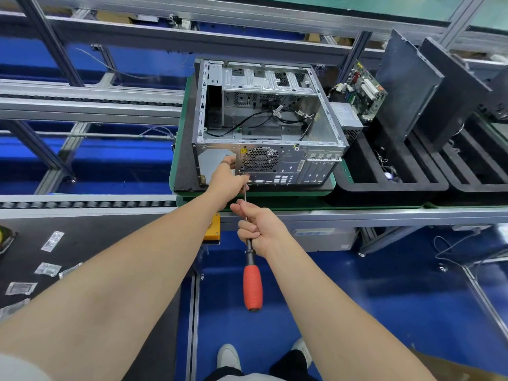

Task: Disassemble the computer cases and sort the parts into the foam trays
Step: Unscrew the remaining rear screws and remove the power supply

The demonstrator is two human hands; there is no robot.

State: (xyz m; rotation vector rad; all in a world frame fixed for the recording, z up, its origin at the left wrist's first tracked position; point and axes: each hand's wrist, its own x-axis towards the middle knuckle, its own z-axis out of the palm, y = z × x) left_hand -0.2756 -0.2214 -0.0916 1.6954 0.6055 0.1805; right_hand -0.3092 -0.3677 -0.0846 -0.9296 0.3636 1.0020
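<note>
A line of aluminium rails and a roller conveyor [82, 204] runs across a room with a blue floor [357, 298]. On the line sits a green pallet [275, 194] with a dark mat. The case [291, 163] stands on the mat, open at the top, with loose black cables inside. Its rear panel faces the person, close to the pallet's near edge. Just right of the pallet lies a black foam tray [384, 186], with a second tray [472, 188] beside it. A motherboard [365, 89], a power supply [346, 119] and two dark panels [406, 86] stand upright in the trays.

The left hand [225, 177] is at the rear panel beside the fan grille, thumb up on the metal, fingers curled round the tip end of the screwdriver [252, 287]. The right hand [261, 226] grips the shaft above the black collar. The red handle hangs free below it, over the floor.

Left of the pallet the conveyor shows rollers and rails. At lower left a black table [96, 232] carries small plastic bags [52, 240], and a yellow box [213, 228] sits at its far corner. Right of the table the floor lies open, with the person's shoes [228, 356] at the bottom.
</note>
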